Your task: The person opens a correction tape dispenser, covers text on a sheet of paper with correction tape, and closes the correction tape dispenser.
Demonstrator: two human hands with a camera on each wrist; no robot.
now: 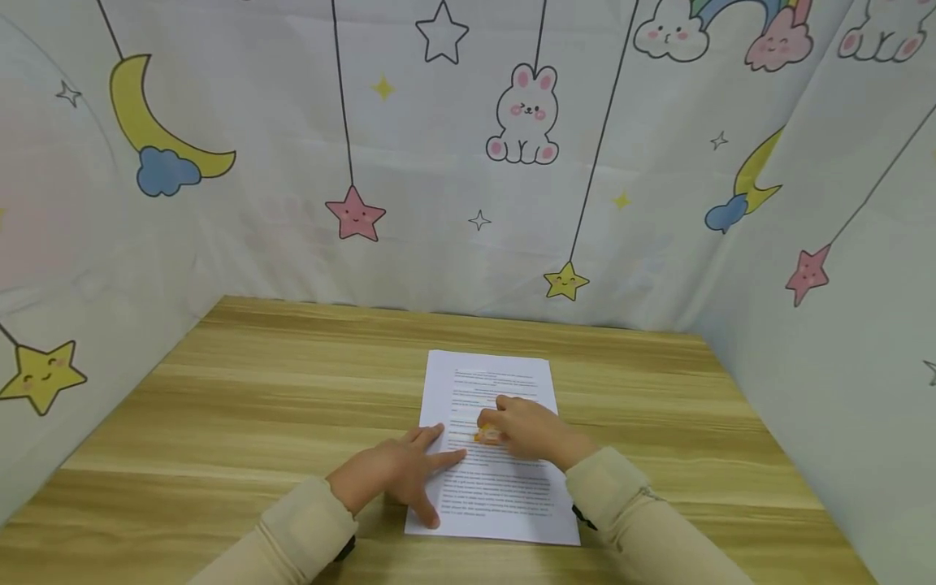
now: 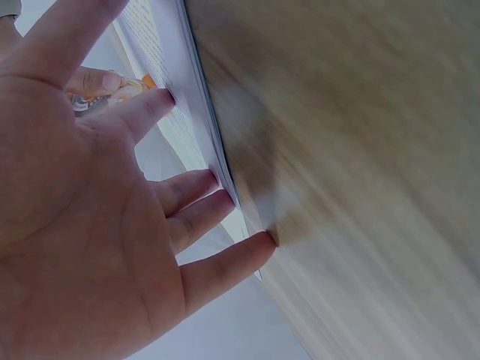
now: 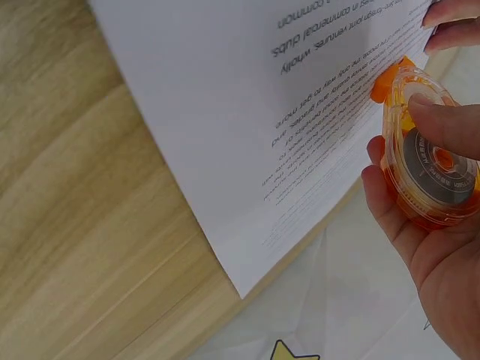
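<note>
A printed sheet of paper (image 1: pixel 497 496) lies on the wooden table, lines of black text running across it. My left hand (image 1: pixel 402 467) rests at the sheet's left edge with fingers spread. In the left wrist view, fingertips (image 2: pixel 201 180) touch the paper's margin and the little finger reaches the wood beyond it. My right hand (image 1: pixel 530 428) holds an orange, see-through correction tape dispenser (image 3: pixel 439 176) between thumb and fingers. The dispenser's orange tip (image 3: pixel 390 81) points down at the printed lines, right at the paper's surface, around the middle of the sheet.
The wooden table (image 1: pixel 278 390) extends on both sides of the sheet. White cloth walls (image 1: pixel 439 138) with printed stars, moons and rabbits stand behind it and to the left and right.
</note>
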